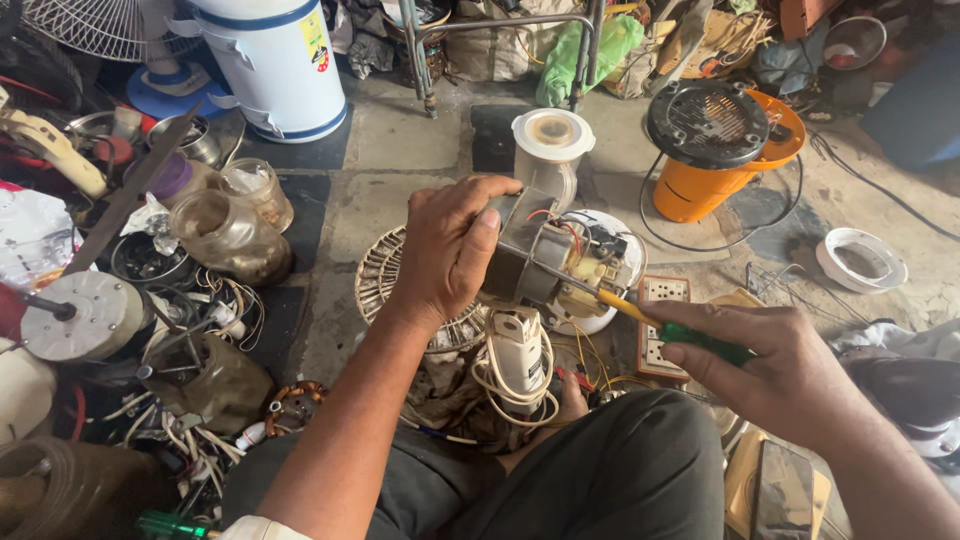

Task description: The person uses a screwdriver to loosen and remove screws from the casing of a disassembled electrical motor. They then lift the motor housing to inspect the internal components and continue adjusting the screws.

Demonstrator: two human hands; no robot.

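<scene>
Left hand (447, 250) fingers clenched; right hand (790, 370) fingers pinched, forearms converging.

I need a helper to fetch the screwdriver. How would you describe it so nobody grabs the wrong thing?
Start at the round orange appliance on the floor, then come down to the small motor gripped by the left hand. The screwdriver is in the right hand, tip at the motor: the only tool with a green-and-yellow handle.

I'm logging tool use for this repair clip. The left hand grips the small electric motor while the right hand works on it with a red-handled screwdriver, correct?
Not quite: the screwdriver has a green handle with a yellow shank, not red. The head view shows it. The rest stands: the left hand grips the small electric motor, and the right hand works on it with that screwdriver.
</scene>
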